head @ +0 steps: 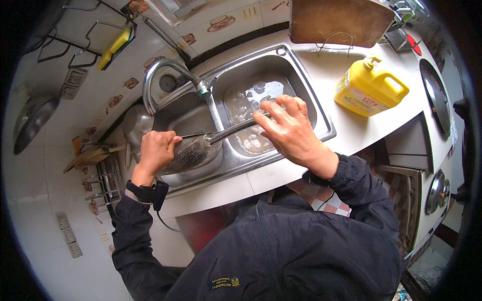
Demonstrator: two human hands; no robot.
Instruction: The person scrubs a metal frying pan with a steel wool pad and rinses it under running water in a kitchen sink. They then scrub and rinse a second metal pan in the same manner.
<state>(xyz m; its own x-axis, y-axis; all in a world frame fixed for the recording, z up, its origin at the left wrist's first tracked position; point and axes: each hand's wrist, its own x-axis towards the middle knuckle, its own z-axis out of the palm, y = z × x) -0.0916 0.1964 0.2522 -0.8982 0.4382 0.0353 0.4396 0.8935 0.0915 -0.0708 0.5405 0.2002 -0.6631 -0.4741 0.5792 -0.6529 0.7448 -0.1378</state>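
Note:
A dark, wet pan (194, 155) is tilted on its side over the left basin (184, 118) of a steel double sink. My left hand (156, 152) grips its rim at the left. Across the divider, my right hand (292, 131) holds the pan's long handle (236, 130) near its end, above the right basin (299, 77). Cloudy, foamy water (250, 143) stands in that right basin. A curved steel faucet (148, 84) arches over the left basin, behind the pan. The inner face of the pan is only partly visible.
A yellow pump jug (371, 90) stands on the white counter (320, 69) right of the sink. Behind it, a wooden cutting board (339, 22) leans in a wire stand. A metal bowl (137, 122) sits left of the sink. A yellow sponge (115, 49) hangs on a wall rack.

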